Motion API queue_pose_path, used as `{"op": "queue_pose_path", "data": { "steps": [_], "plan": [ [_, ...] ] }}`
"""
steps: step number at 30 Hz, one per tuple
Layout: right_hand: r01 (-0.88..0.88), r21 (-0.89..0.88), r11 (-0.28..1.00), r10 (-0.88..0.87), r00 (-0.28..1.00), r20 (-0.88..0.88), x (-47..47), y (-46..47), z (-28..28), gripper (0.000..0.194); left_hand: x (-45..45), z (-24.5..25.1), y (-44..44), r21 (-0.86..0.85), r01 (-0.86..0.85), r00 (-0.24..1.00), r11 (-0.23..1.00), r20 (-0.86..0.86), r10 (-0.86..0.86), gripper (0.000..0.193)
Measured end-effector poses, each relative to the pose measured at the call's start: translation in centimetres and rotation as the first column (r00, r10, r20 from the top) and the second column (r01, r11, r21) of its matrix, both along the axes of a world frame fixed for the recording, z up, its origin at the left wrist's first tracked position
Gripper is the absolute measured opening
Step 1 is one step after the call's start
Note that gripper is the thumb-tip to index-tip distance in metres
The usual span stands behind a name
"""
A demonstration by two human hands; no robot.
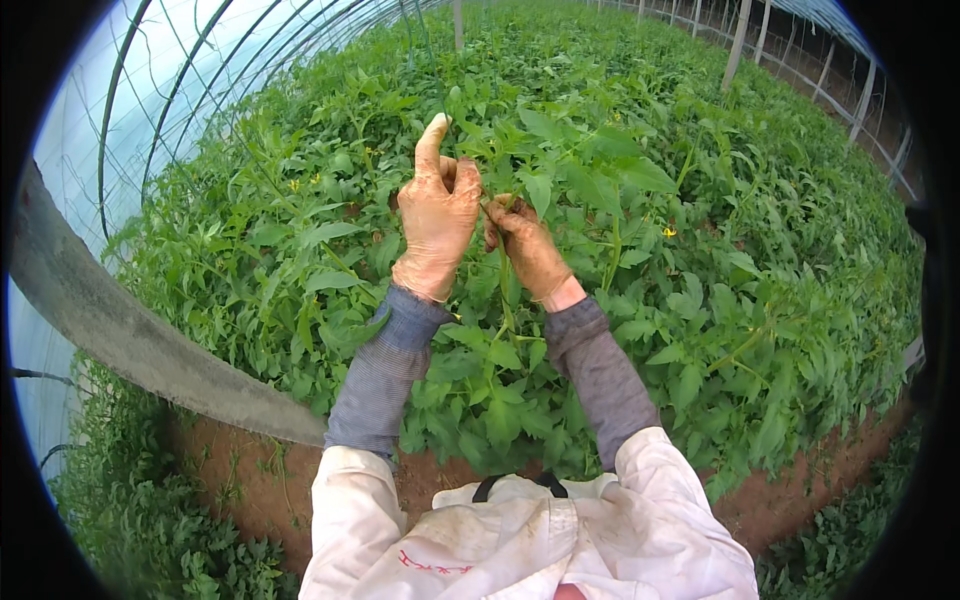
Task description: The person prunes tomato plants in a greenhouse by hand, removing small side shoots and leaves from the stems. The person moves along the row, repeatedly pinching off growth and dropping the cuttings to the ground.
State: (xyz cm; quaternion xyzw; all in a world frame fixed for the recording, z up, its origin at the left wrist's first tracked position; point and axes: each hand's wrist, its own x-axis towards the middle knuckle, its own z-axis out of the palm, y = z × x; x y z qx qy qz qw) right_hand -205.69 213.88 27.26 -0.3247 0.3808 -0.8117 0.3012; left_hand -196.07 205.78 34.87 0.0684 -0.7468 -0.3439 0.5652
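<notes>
Both my hands wear thin, soiled gloves and are raised among leafy green tomato plants. My right hand (527, 244) has its fingers closed around the upper part of a green tomato stem (504, 281). To its left, my left hand (440, 217) points its index finger upward, with the thumb beside the same plant's top. A thin green string (435, 71) hangs down behind that index finger; whether the left hand holds it or anything else cannot be told. Broad leaves (600, 169) spread just right of my hands, and more foliage surrounds the stem below.
A curved-looking grey post (172, 360) stands at the left, near the greenhouse's plastic film (45, 322) and dark hoops. Brown soil (247, 465) runs between plant rows near my body. Small yellow flowers (668, 232) show among the plants. Pale posts (738, 45) rise at the back right.
</notes>
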Motion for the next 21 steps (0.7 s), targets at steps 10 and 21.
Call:
{"op": "queue_pose_path", "data": {
  "steps": [10,21],
  "plan": [
    [0.138,-0.020,0.990,-0.133,0.979,0.157,0.6,0.6,0.6,0.021,-0.3,0.0,-0.9,-0.634,-0.375,0.902,0.676,-0.084,0.423,0.035],
    [0.019,-0.351,0.936,0.031,0.990,0.137,2.0,1.9,-2.2,0.025,2.6,2.2,0.7,0.561,0.357,0.577,0.747,0.496,-0.649,0.028]
  ]
}}
